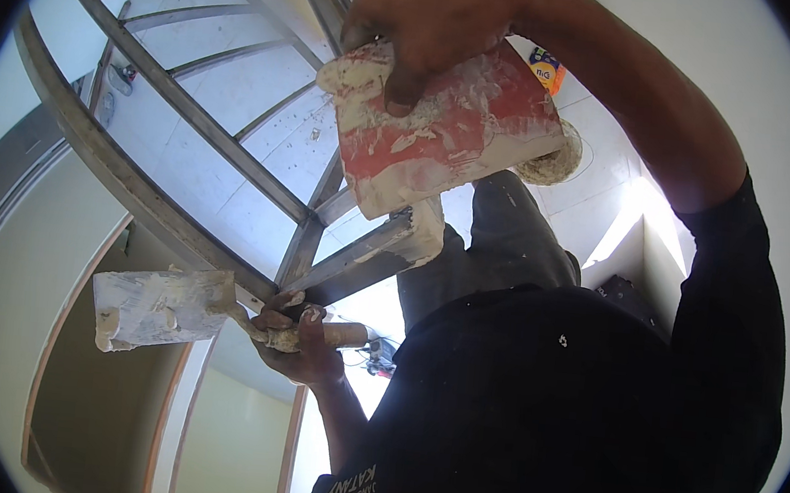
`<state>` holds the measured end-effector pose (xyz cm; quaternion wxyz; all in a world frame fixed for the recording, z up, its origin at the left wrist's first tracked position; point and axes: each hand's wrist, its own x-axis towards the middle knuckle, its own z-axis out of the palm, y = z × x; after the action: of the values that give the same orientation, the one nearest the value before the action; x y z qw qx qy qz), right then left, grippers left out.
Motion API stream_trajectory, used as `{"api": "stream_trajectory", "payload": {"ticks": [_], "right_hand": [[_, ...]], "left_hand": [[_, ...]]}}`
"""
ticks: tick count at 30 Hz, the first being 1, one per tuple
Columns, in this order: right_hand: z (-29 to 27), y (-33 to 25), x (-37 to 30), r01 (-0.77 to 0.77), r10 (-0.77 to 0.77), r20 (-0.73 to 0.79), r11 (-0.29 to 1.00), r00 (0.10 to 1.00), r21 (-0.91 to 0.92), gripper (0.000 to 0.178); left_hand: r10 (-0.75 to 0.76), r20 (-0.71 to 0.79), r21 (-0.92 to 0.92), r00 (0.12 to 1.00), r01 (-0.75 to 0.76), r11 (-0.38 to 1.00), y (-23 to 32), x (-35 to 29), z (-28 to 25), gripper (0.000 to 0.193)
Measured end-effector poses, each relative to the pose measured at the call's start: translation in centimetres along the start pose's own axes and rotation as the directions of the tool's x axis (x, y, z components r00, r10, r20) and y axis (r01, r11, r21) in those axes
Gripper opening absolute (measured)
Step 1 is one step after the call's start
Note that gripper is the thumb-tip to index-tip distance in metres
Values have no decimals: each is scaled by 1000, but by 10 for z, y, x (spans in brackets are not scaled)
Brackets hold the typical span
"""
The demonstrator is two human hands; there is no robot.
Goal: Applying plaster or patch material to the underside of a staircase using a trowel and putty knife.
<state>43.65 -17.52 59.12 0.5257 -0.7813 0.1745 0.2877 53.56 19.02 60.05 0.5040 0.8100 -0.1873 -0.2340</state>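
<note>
My right hand (435, 27) reaches across the top of the view and grips a flat red board (470, 111) by its edge. White plaster is smeared over the board, thickest along its near edge. Lower down, my left hand (304, 347) is closed round a trowel with a wooden handle (346, 335). Its wide blade (161, 308), coated in white plaster, points left. Right beside the left hand runs a metal frame (209, 252); whether the fingers touch it I cannot tell. A plaster-smeared bar end (420, 235) shows just below the board.
The frame's curved rails and rungs (212, 67) fill the upper left. Pale floor tiles (231, 174) show through it. Partly behind the board are a plaster-crusted round thing (559, 158) and an orange packet (547, 71). A doorway (105, 390) opens at lower left; a pale wall (718, 49) stands right.
</note>
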Motion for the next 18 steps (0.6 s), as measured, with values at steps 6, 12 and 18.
{"api": "stream_trajectory", "payload": {"ticks": [6,12,18], "right_hand": [[16,1,21,-4,5,40,999,999,-35,55],[35,19,45,-42,23,-103,983,994,-181,58],[30,6,43,-76,58,-160,991,985,-110,54]], "left_hand": [[9,-20,-1,1000,-9,1000,-3,0,0,32],[49,-22,24,999,-49,999,-11,0,-4,30],[39,-19,51,999,-38,998,-11,-1,-6,31]]}}
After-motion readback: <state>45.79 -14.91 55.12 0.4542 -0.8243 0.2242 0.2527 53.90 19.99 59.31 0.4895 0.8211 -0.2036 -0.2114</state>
